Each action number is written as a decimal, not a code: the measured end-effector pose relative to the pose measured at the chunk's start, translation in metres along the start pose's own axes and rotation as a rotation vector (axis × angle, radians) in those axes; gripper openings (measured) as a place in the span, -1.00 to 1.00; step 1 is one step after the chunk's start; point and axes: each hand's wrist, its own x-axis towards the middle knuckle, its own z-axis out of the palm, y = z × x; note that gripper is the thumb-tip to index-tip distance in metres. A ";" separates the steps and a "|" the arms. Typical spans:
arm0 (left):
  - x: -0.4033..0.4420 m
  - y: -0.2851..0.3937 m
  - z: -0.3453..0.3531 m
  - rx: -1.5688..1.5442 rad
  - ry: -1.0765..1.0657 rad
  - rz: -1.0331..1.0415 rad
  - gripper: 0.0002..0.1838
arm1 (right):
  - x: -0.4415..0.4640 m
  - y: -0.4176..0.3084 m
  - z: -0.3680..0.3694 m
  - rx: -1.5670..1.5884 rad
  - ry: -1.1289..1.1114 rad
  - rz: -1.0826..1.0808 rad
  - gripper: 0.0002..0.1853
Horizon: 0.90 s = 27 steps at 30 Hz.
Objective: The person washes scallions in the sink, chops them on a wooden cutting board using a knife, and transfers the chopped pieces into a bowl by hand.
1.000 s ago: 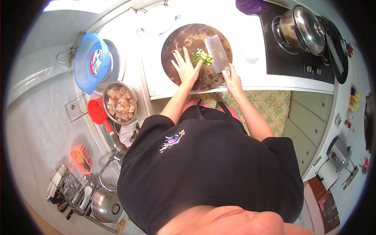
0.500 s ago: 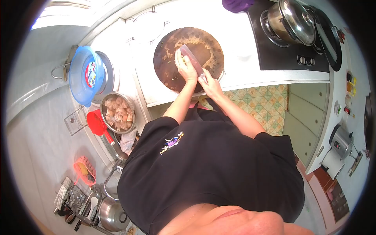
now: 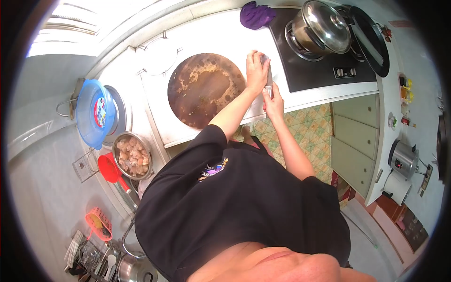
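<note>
The cleaver (image 3: 269, 75) is over the white counter between the round chopping board and the stove. My right hand (image 3: 274, 101) is wrapped round its handle. Pressed against the blade is my left hand (image 3: 256, 73), with its fingers together; whatever lies between palm and blade is hidden. The dark, wet-looking round chopping board (image 3: 202, 91) lies to the left of both hands, with only small bits on its surface. No heap of chopped greens shows on it.
Right of my hands is a black stove (image 3: 300, 70) with a lidded steel pot (image 3: 324, 28). A purple cloth (image 3: 256, 15) lies behind. At left are a blue basin (image 3: 94, 115), a steel bowl of meat chunks (image 3: 133, 155) and a red dipper (image 3: 110, 168).
The cleaver and both hands have moved right, off the board. My left hand went from spread beside the greens to closed against the blade. The greens are gone from the board; the view has shifted.
</note>
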 end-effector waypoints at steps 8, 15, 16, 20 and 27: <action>0.011 -0.018 0.045 0.262 0.050 0.039 -0.90 | 0.001 0.015 -0.045 0.047 0.083 0.161 -0.40; 0.022 -0.012 0.036 0.213 -0.083 0.064 -0.85 | -0.002 0.016 -0.075 0.209 0.091 0.198 -0.46; 0.023 -0.017 0.039 0.291 -0.104 0.166 -0.80 | 0.000 0.017 -0.077 0.245 0.086 0.185 -0.48; 0.017 -0.028 0.045 0.460 -0.200 0.356 -0.61 | -0.002 0.014 -0.083 0.276 0.071 0.181 -0.54; 0.028 -0.020 0.030 0.333 -0.271 0.309 -0.69 | -0.011 0.011 -0.091 0.309 0.069 0.148 -0.61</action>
